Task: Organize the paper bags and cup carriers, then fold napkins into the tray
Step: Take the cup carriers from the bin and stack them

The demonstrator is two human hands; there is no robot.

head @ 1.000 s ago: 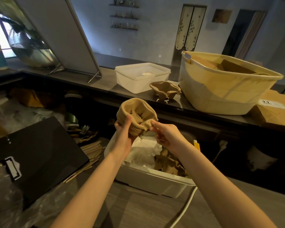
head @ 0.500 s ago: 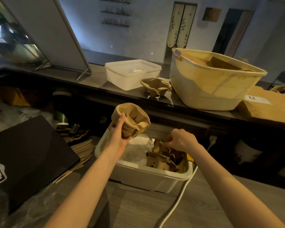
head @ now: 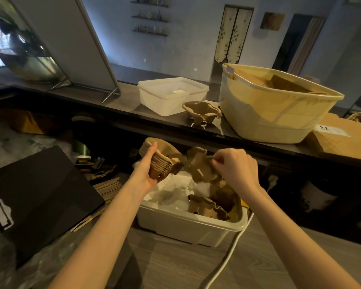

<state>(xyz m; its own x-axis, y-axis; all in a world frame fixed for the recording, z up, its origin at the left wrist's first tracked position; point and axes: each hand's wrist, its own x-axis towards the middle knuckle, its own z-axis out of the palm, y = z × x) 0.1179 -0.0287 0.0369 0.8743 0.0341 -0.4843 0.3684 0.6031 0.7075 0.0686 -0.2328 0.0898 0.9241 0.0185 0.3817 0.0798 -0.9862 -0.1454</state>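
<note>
The only writing I can read is a dark handwritten mark like "22" or "99" on the white sticker stuck to the flat brown paper bags at the right end of the dark upper counter ledge; the grey clip emblem on the black flat case at my left carries no legible text. My left hand grasps a nested stack of brown moulded-pulp cup carriers, thumb up its near side, held above the left rim of the white rectangular plastic tray. My right hand pinches a single brown pulp cup carrier by its edge, lifted over the tray and just beside the stack, though I cannot tell whether the two touch. In the tray lie crumpled white napkins on the left and more loose brown pulp carriers on the right. The tray sits on the lower grey wood-grain counter, its right corner beside a white cable running to the near edge. On the ledge above, a translucent lidded plastic box, another small pile of pulp carriers and a large cream plastic tub holding brown paper stand in a row, close together, the pile close to the ledge's front edge. Open counter shows in front of the tray between my forearms; the left is crowded by the case and by wooden stirrers
</note>
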